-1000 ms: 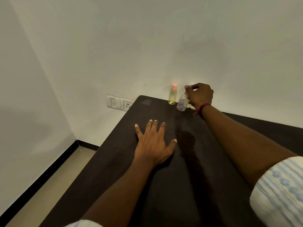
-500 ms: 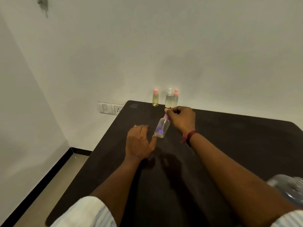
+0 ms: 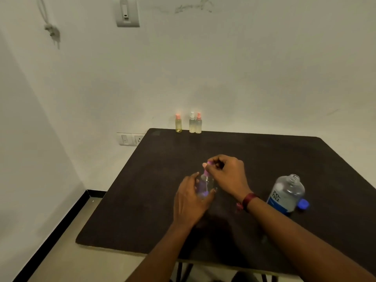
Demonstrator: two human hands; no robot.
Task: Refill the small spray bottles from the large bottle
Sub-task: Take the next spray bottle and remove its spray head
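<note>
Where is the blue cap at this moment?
In the head view, the blue cap lies on the dark table at the right side, just right of the base of the large bottle.

Small spray bottle [image 3: 205, 183] half behind left hand [image 3: 188, 202] and right hand [image 3: 227, 176]; table [image 3: 264, 155] right corner off-frame.

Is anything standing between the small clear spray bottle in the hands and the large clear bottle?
No object stands between it and the large clear bottle; only the wrist of the right hand crosses the gap. That hand pinches the purple spray top on the small clear spray bottle, gripped by the left hand.
</note>
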